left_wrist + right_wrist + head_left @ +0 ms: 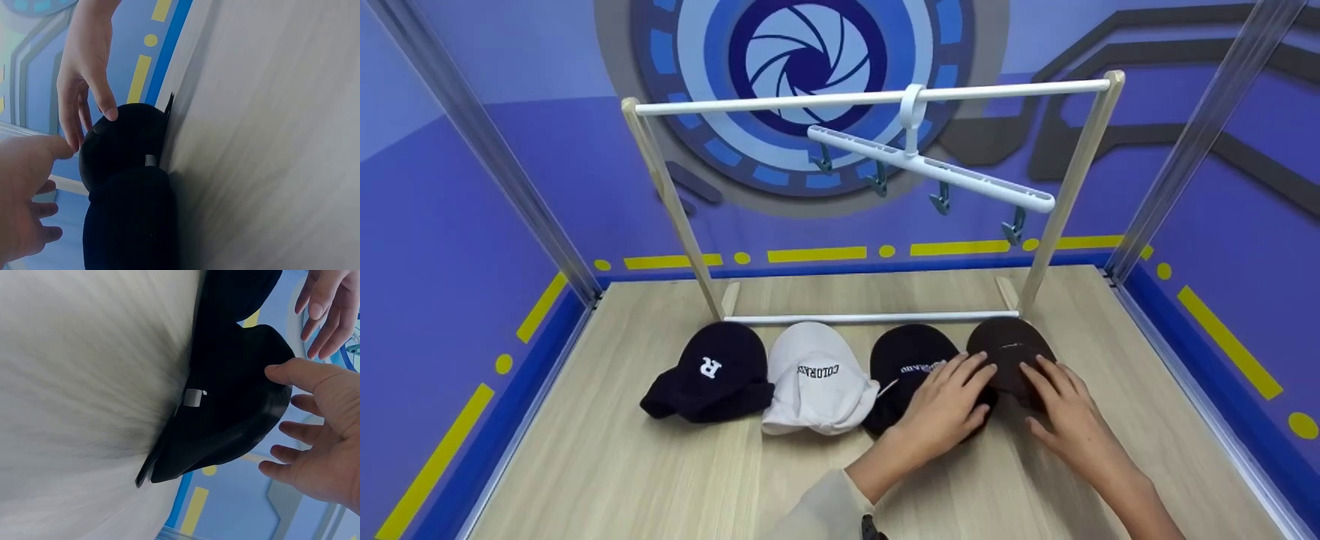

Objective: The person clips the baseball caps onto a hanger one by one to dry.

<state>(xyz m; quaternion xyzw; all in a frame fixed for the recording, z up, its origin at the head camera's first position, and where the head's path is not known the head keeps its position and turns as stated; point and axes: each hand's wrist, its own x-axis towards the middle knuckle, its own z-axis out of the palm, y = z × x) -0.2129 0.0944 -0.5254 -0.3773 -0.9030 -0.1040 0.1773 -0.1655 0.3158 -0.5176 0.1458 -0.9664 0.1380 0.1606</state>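
Note:
A dark brown cap [1011, 346] lies at the right end of a row, with both hands at it. My right hand [1072, 420] reaches over its right side, fingers spread; in the right wrist view the thumb touches the edge of the cap's opening [236, 399]. My left hand [945, 401] is over the black cap [911, 349], partly hiding its lettering, with fingertips at the brown cap's left side. The left wrist view shows the left fingers [48, 209] apart and relaxed, beside the caps.
A white cap [817, 375] and a navy cap [707, 367] with a white letter lie further left on the wooden table [675, 480]. Behind them stands a rack [810, 101]; from its top bar hangs a white hanger [934, 166] with several dark hooks.

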